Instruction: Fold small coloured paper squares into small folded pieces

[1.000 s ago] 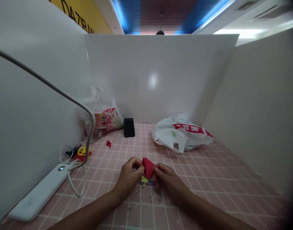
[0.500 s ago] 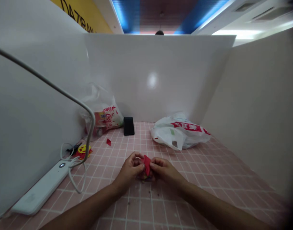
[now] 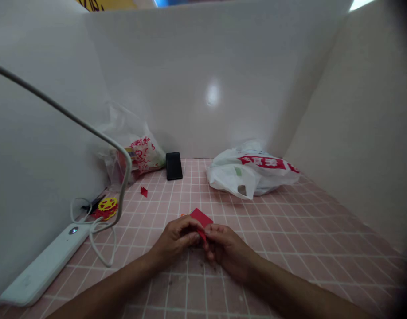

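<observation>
Red paper (image 3: pixel 201 217) is pinched between left hand (image 3: pixel 177 241) and right hand (image 3: pixel 225 248), low over the pink tiled desk (image 3: pixel 290 235); it lies flatter than half a second earlier, when it stood upright. Fingertip contact is partly hidden, probably on its near edge. Open desk lies to the right; white bag (image 3: pixel 253 177) behind, lamp base (image 3: pixel 44 266) left.
</observation>
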Available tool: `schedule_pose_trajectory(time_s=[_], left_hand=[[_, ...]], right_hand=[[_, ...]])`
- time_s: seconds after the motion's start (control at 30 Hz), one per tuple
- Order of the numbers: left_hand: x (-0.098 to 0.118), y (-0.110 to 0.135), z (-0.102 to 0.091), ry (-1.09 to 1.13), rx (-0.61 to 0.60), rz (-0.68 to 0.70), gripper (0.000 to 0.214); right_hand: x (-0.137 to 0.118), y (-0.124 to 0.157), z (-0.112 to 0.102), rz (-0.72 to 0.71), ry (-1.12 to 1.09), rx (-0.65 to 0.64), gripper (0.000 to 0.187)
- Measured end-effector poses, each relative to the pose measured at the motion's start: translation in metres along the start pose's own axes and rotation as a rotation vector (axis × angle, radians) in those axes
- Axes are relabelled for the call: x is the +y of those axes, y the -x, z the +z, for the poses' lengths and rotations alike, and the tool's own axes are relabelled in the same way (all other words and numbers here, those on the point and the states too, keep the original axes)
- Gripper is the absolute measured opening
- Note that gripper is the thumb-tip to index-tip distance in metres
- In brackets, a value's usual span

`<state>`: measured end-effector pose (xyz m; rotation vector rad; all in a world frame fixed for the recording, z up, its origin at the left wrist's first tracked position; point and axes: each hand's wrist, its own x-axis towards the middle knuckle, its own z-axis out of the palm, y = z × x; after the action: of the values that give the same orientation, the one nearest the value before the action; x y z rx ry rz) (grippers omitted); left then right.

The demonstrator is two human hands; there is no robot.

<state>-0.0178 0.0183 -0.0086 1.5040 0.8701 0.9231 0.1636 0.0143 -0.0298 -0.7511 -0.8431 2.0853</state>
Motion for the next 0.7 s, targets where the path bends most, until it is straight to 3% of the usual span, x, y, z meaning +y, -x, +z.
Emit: schedule_pose_trajectory(time_s=[0.23, 0.37, 0.53, 0.7], left_hand=[[0.008, -0.002, 0.002, 0.138, 0.126, -0.127, 0.026], [0.006, -0.001, 0.008, 0.274, 0.098, -0.223, 0.029], [-0.001, 0.001, 0.012, 0.337, 0.119, -0.281, 0.030], [-0.006, 0.001, 0.015, 0.474, 0.189, -0.253, 0.035]], right_hand=[[-0.005, 0.004, 0.007, -0.227, 0.328, 0.068, 0.035], [-0.004, 0.008, 0.008, -0.213, 0.445, 0.080, 0.029], [-0.002, 0.009, 0.006, -0.228, 0.478, 0.126, 0.028], [-0.002, 0.006, 0.005, -0.240, 0.402, 0.058, 0.030]])
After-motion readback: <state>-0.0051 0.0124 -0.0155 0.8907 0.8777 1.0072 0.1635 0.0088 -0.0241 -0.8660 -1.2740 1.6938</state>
